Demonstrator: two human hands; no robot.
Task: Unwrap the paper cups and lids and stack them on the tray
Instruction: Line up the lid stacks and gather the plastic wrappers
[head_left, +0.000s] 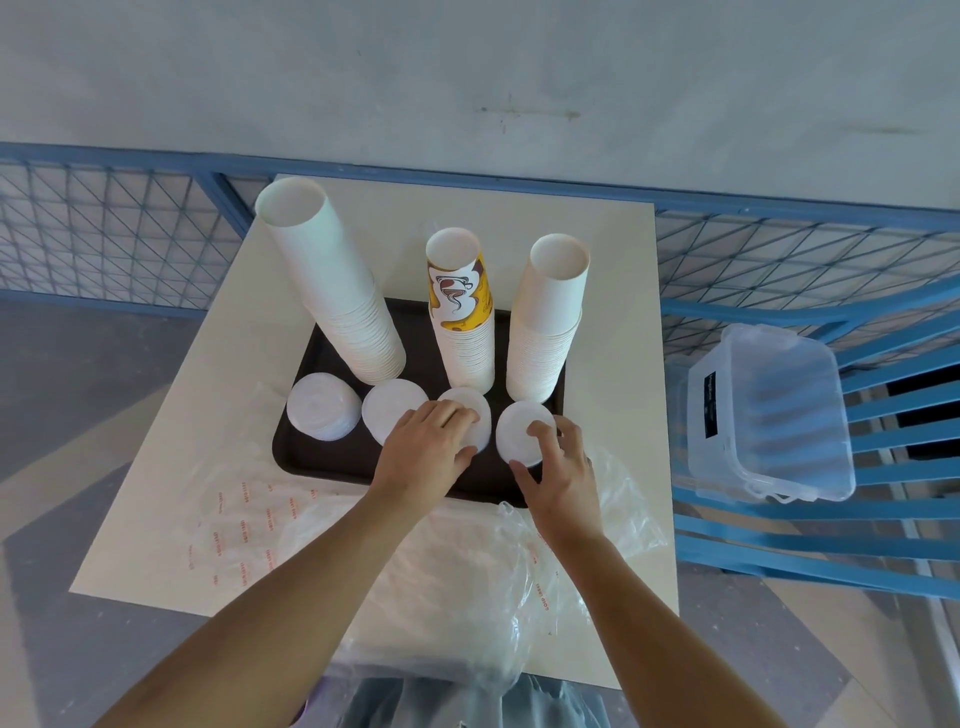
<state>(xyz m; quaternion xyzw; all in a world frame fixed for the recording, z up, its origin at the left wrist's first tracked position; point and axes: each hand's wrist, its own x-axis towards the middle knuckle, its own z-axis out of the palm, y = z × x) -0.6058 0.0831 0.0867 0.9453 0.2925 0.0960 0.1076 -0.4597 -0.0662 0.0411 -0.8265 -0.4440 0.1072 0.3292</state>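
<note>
Tray (298, 457): near rim partly hidden by wrists. Far row, standing: tall white cups (337, 291), yellow-print cups (465, 332), white cups (545, 332). Near row, white: lids 1 (323, 413) and lids 2 (389, 410) untouched. Left hand (426, 441) curls over lids 3 (475, 410), mostly covering it. Right hand (558, 467) pinches lids 4 (517, 431), thumb near, fingers on top. Wrap (457, 571) print unreadable.

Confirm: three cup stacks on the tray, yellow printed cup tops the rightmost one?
No. In the head view the yellow printed cup tops the middle stack, not the rightmost stack. Three cup stacks on the tray is correct.
</note>
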